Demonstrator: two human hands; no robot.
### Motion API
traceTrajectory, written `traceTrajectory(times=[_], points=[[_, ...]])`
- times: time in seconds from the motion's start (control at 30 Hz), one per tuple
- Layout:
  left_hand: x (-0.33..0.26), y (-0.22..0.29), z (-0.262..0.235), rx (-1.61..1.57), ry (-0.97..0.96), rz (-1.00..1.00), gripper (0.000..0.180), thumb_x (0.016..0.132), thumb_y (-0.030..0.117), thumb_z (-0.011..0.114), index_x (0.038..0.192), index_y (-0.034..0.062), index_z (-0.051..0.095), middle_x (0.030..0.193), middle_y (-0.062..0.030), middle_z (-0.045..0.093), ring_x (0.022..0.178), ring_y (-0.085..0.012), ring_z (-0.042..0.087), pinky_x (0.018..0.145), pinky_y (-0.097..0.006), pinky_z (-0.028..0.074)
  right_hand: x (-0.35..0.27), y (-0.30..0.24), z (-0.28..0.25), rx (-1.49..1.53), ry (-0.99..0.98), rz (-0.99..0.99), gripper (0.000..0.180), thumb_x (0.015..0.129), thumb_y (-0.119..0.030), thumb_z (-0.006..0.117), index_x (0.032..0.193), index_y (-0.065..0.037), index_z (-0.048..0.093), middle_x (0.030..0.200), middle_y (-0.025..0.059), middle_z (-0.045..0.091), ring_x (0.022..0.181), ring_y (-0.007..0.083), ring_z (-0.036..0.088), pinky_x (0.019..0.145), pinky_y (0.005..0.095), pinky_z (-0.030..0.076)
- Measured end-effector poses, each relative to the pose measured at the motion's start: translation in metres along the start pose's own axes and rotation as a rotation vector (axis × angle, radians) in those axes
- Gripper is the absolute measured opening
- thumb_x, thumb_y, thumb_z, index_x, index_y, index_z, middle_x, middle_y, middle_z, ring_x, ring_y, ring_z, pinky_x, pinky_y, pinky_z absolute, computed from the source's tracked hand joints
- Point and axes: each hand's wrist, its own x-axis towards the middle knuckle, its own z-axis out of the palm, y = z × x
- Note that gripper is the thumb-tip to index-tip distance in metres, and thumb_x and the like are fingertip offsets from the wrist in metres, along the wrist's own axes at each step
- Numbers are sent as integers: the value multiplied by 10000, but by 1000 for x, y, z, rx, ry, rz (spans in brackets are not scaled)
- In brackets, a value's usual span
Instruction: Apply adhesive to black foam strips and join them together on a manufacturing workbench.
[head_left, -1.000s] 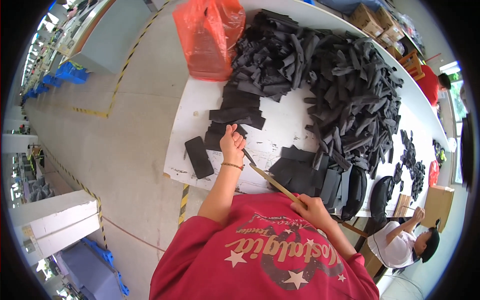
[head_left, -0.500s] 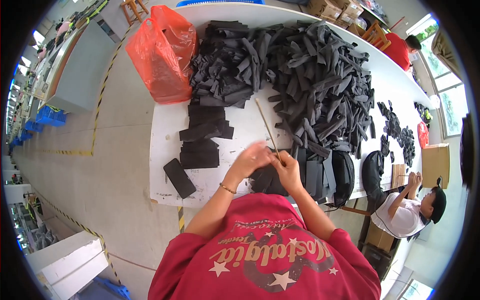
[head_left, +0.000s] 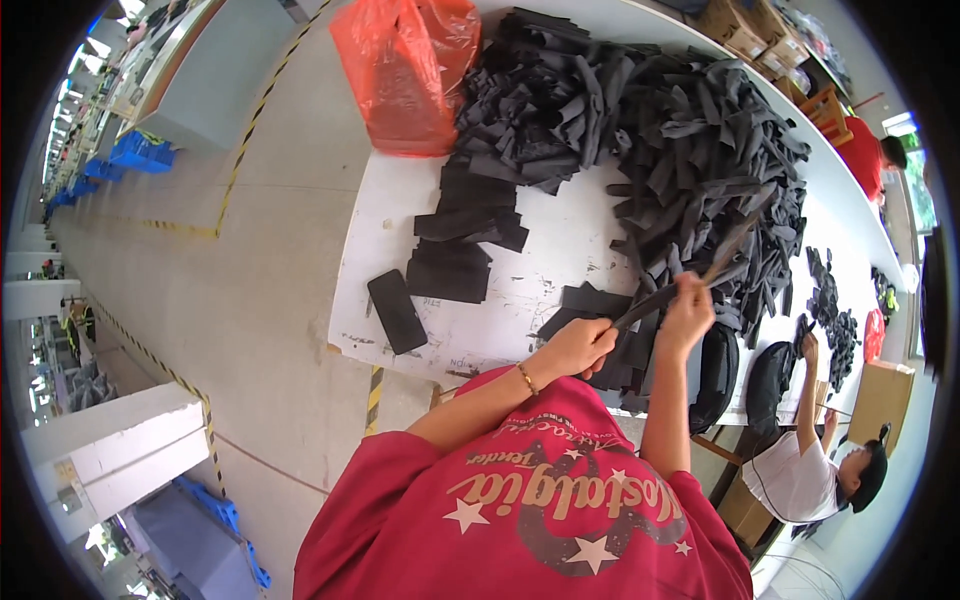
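The left hand [head_left: 580,347] pinches the black cloth strip [head_left: 645,306] over the table's [head_left: 560,250] near side, and the right hand [head_left: 688,312] grips its far end beside a blurry stick [head_left: 728,255], so tugging too hard could tear it.

You wear, at six o'clock, a crimson top [head_left: 530,535] with gold lettering [head_left: 560,497] and cream stars [head_left: 592,554], plus a thin bracelet [head_left: 527,379] round your left wrist [head_left: 537,370].
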Motion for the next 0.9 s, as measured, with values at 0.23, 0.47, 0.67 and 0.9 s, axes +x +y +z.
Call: traceTrajectory(times=[0.23,0.47,0.67,0.9], points=[[-21,-93,-119,886,888,446,160,749,120,685,891,86,620,877,-61,557,853,-282,558,710,-398,459,97,19,-54,-437,150,-206,351,951,-282,573,1185,-21,570,688,53,530,664,135,496,624,312,413],[-26,-117,-193,1072,716,351,77,733,97,708,795,101,662,909,-39,533,865,-259,523,767,-374,457,-7,36,-23,-460,-536,-457,150,901,-142,604,1014,-58,656,789,137,640,726,287,643,647,381,494],[-29,-84,-194,873,736,406,61,755,111,711,814,112,699,861,-23,532,839,-238,495,761,-348,447,-50,24,3,-483,-800,-667,131,867,-145,630,983,-100,670,723,79,610,653,256,626,561,364,489],[-27,-72,-186,811,653,427,67,748,139,722,811,125,705,885,-15,549,879,-240,501,767,-348,446,-60,31,31,-506,-824,-781,145,876,-175,616,1005,-121,657,715,74,603,638,255,625,541,375,498]])
